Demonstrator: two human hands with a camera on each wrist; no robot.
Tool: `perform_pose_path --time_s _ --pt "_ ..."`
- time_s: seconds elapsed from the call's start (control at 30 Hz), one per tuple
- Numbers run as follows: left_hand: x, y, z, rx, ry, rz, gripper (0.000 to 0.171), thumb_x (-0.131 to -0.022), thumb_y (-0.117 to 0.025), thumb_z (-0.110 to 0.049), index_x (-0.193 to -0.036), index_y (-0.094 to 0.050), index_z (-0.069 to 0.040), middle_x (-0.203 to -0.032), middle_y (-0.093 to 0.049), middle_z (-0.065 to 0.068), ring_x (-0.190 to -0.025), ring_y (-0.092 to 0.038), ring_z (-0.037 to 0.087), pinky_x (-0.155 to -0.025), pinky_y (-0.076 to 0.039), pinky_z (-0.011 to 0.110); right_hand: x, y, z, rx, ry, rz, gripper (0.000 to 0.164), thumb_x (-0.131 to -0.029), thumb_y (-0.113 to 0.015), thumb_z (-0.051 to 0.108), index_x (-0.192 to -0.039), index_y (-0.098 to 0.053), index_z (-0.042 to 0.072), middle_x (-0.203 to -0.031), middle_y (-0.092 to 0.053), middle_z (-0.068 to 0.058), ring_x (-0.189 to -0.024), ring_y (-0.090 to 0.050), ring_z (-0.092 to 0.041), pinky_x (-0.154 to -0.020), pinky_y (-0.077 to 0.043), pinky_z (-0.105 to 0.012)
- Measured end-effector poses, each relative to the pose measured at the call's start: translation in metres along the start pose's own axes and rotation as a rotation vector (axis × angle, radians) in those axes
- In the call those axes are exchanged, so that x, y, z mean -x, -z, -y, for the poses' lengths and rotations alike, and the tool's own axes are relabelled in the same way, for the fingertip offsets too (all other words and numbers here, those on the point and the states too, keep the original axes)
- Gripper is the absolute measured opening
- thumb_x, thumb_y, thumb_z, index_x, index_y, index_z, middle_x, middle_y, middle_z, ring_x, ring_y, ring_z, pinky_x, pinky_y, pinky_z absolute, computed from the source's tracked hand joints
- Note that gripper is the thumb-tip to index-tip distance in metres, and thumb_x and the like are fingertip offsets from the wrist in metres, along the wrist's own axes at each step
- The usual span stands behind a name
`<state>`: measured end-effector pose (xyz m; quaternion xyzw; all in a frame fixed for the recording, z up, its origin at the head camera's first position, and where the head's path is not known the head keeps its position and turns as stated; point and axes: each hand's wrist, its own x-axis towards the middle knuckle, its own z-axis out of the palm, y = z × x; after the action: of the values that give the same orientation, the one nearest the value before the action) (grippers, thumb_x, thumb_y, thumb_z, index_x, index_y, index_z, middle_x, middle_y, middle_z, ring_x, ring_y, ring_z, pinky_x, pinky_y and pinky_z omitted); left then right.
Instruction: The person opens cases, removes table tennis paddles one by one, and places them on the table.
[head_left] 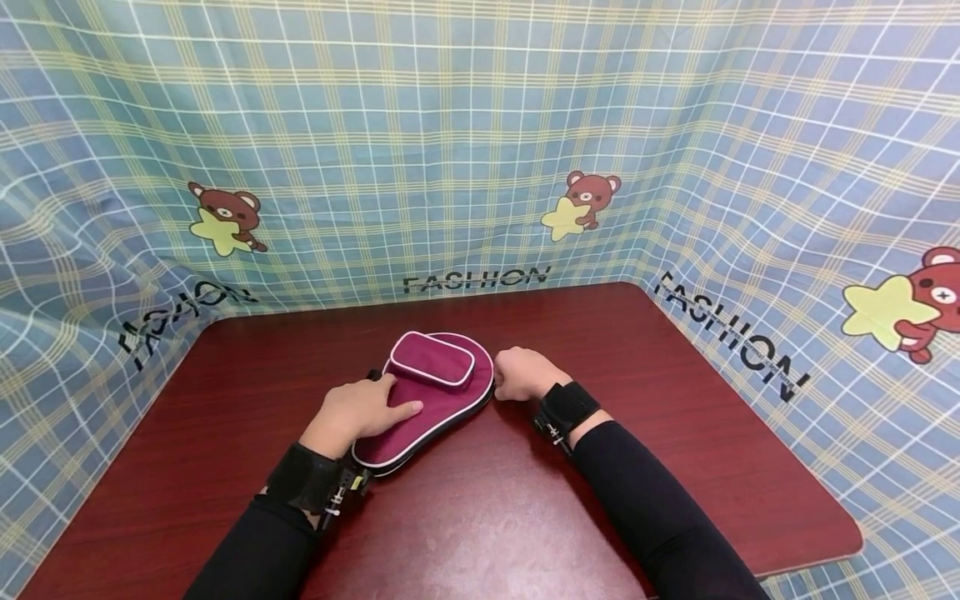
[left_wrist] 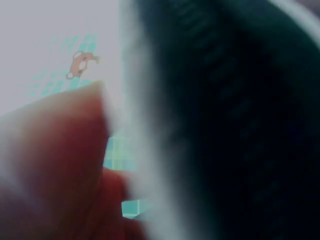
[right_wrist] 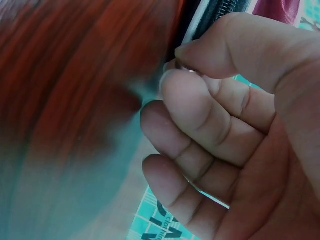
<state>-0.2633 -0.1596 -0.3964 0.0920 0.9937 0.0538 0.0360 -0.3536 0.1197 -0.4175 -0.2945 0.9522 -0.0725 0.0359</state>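
A maroon table tennis paddle case (head_left: 429,408) with white piping lies flat on the table, its narrow end toward me. A raised pocket (head_left: 433,358) sits on its wide end. My left hand (head_left: 358,410) grips the case's left side, thumb across the top, other fingers mostly hidden at the edge. Close up in the left wrist view, the dark zipped side (left_wrist: 225,120) is blurred. At the far right edge my right hand (head_left: 521,373) pinches a small metallic zipper pull (right_wrist: 179,65) between thumb and forefinger, the other fingers curled. Zipper teeth (right_wrist: 227,7) show beside the thumb.
The dark red wooden table (head_left: 600,350) has rounded corners. A plaid curtain (head_left: 450,167) printed with bears stands around its back and sides. Both wrists carry black straps (head_left: 568,405) with small cameras.
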Motion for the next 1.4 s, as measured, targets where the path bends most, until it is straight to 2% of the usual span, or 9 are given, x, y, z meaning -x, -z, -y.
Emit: perform_pose_path --time_s 0.13,0.23,0.5,0.63,0.83,0.93,1.03,1.17,1.4 --pt "-0.002 0.004 0.013 -0.037 -0.053 -0.077 0.053 -0.081 -0.048 -0.058 -0.117 -0.057 -0.020 -0.102 -0.061 0.004 -0.080 -0.057 0.024 -0.059 -0.043 0.044 0.000 0.000 0.000 0.001 -0.013 0.013 0.016 -0.065 -0.067 0.022 -0.054 -0.055 0.020 -0.050 -0.048 0.008 -0.047 -0.045 -0.011 -0.045 -0.035 -0.027" --pt "-0.005 0.005 0.018 -0.064 -0.053 -0.136 0.046 -0.080 -0.055 -0.053 -0.113 -0.060 -0.021 -0.099 -0.059 0.006 -0.081 -0.055 0.026 -0.058 -0.044 0.045 0.000 0.000 0.000 0.006 -0.019 0.013 0.016 -0.065 -0.067 0.023 -0.054 -0.056 0.020 -0.050 -0.048 0.008 -0.047 -0.045 -0.010 -0.045 -0.036 -0.027" --pt "-0.018 -0.007 0.024 -0.065 -0.114 -0.332 0.058 -0.067 -0.063 -0.061 -0.099 -0.059 -0.013 -0.086 -0.039 0.010 -0.081 -0.039 0.032 -0.064 -0.034 0.046 0.001 0.001 0.000 0.002 -0.027 0.011 0.014 -0.065 -0.066 0.022 -0.055 -0.057 0.020 -0.051 -0.049 0.008 -0.047 -0.047 -0.011 -0.045 -0.037 -0.027" --pt "-0.022 -0.013 0.027 0.031 -0.165 -0.363 0.069 -0.066 -0.069 -0.054 -0.117 -0.049 -0.012 -0.106 -0.040 0.015 -0.098 -0.039 0.036 -0.076 -0.035 0.050 0.001 0.001 0.001 0.013 -0.029 0.011 0.013 -0.064 -0.067 0.023 -0.055 -0.057 0.022 -0.052 -0.051 0.009 -0.048 -0.048 -0.010 -0.046 -0.038 -0.027" --pt "-0.025 -0.018 0.027 0.156 -0.353 -0.195 0.064 -0.081 -0.063 -0.033 -0.138 -0.031 -0.032 -0.144 -0.014 0.013 -0.115 -0.040 0.033 -0.088 -0.036 0.046 0.000 0.002 0.001 0.020 -0.034 0.016 0.013 -0.064 -0.067 0.024 -0.055 -0.057 0.022 -0.053 -0.052 0.009 -0.049 -0.049 -0.011 -0.046 -0.039 -0.028" --pt "-0.024 -0.018 0.026 0.192 -0.326 -0.085 0.061 -0.083 -0.054 -0.048 -0.137 -0.028 -0.040 -0.147 -0.003 0.007 -0.113 -0.043 0.029 -0.086 -0.039 0.043 0.000 0.001 0.000 0.023 -0.031 -0.001 0.013 -0.064 -0.066 0.024 -0.054 -0.057 0.022 -0.052 -0.051 0.009 -0.049 -0.049 -0.011 -0.046 -0.039 -0.027" --pt "-0.023 -0.017 0.024 0.218 -0.273 -0.017 0.071 -0.074 -0.049 -0.066 -0.137 -0.024 -0.043 -0.147 0.003 0.003 -0.114 -0.041 0.029 -0.085 -0.038 0.044 -0.001 0.000 -0.001 0.027 -0.020 -0.012 0.014 -0.064 -0.065 0.023 -0.053 -0.056 0.023 -0.051 -0.050 0.009 -0.048 -0.048 -0.011 -0.045 -0.038 -0.027" --pt "-0.020 -0.017 0.019 0.218 -0.235 0.004 0.085 -0.064 -0.048 -0.076 -0.138 -0.025 -0.040 -0.147 0.003 0.005 -0.111 -0.043 0.031 -0.084 -0.038 0.045 -0.002 -0.001 -0.001 0.033 -0.004 -0.013 0.014 -0.063 -0.065 0.023 -0.051 -0.056 0.023 -0.050 -0.050 0.010 -0.048 -0.048 -0.011 -0.045 -0.038 -0.027" --pt "-0.017 -0.021 0.004 0.165 -0.150 0.001 0.088 -0.065 -0.041 -0.079 -0.140 -0.020 -0.037 -0.147 0.006 0.010 -0.087 -0.057 0.026 -0.076 -0.043 0.043 -0.003 -0.001 -0.001 0.014 0.003 -0.020 0.017 -0.064 -0.066 0.021 -0.053 -0.053 0.020 -0.050 -0.046 0.008 -0.047 -0.044 -0.010 -0.045 -0.035 -0.026"
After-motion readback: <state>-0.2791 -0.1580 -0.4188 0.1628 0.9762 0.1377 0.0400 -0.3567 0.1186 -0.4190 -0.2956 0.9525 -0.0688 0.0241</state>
